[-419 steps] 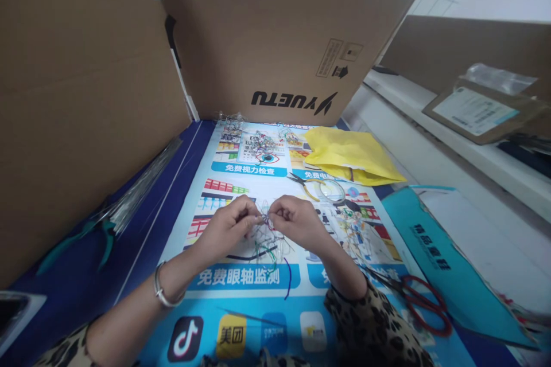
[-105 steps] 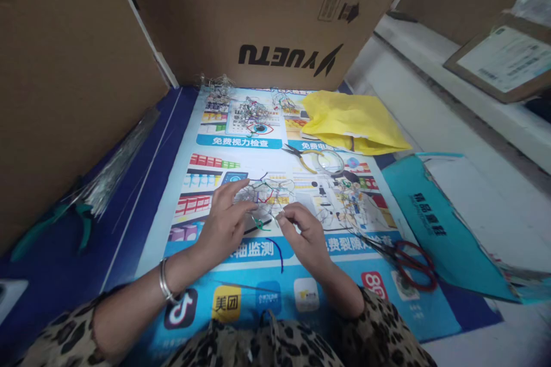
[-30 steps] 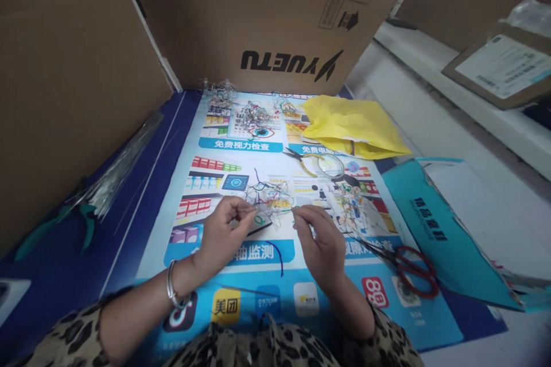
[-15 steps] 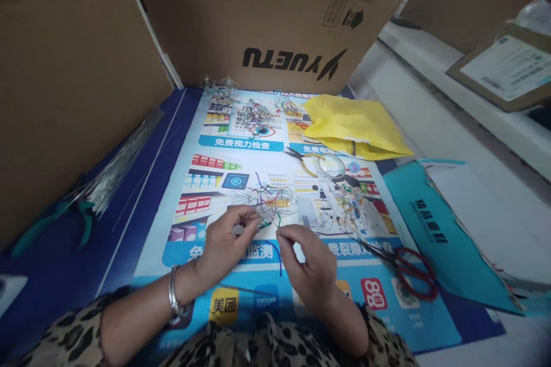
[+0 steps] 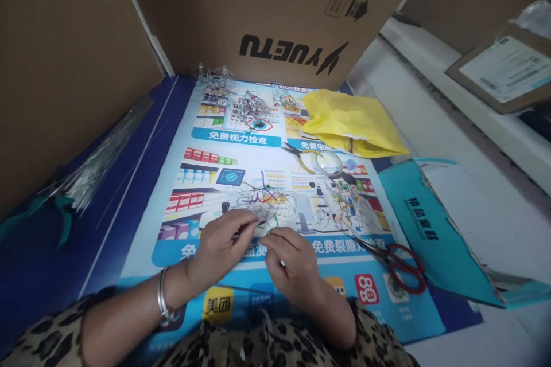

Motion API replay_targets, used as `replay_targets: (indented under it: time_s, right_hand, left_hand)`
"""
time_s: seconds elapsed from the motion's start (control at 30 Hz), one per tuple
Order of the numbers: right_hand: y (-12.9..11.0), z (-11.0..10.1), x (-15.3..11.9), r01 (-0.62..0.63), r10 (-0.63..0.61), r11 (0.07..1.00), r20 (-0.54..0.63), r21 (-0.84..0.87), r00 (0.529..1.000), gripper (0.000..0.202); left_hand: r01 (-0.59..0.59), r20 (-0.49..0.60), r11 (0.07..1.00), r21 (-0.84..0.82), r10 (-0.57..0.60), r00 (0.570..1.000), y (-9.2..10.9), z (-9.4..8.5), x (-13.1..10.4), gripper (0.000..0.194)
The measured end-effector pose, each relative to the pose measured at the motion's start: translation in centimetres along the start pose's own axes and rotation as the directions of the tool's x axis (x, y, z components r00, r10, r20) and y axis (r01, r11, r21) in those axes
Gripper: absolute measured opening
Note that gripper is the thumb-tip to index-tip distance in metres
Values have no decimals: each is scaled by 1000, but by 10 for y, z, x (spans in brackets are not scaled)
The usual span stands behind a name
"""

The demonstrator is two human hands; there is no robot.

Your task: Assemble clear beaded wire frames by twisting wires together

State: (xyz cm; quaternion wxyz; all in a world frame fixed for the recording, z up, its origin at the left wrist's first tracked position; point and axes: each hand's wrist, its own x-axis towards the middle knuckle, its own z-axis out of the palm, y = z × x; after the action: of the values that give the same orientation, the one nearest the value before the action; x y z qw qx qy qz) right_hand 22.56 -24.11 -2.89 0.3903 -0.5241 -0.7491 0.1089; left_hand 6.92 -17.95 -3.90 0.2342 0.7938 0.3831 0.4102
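Note:
In the middle of the head view, my left hand (image 5: 224, 243) is closed in a pinch at the near edge of a tangle of thin wires (image 5: 275, 198). A short dark bit shows at its fingertips, too small to name. My right hand (image 5: 293, 261) is close beside it, thumb and forefinger pinched on the end of a thin green wire (image 5: 274, 221). Blue, red and purple strands lie among the pale wires. Right of the hands, a looser heap of wires (image 5: 344, 206) lies near red-handled scissors (image 5: 402, 266).
Yellow-handled pliers (image 5: 301, 156) lie beside a clear round spool (image 5: 329, 163) and a yellow bag (image 5: 355, 123). More wire heaps (image 5: 252, 106) are farther back. Green-handled pliers (image 5: 64, 221) and a wire bundle (image 5: 107, 152) lie left. Cardboard (image 5: 279, 6) stands behind; a teal box (image 5: 424, 229) is right.
My right hand has moved left, its fingertips now close to my left hand's. The blue strand seen below the fingers earlier no longer shows there. The view has shifted slightly.

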Motion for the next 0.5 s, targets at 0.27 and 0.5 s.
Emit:
replay_targets:
  time_s: [0.27,0.5]
  right_hand:
    - [7,2,-2,-62,63,998,43,-30,997,27]
    - [11,1,-2,-84,85,996,56,-20,995,24]
  left_hand:
    - [-238,1,967,87,239,971,-3,-3,-6,19]
    - [-309,26,942,128,308,951,1,-6,-4,17]
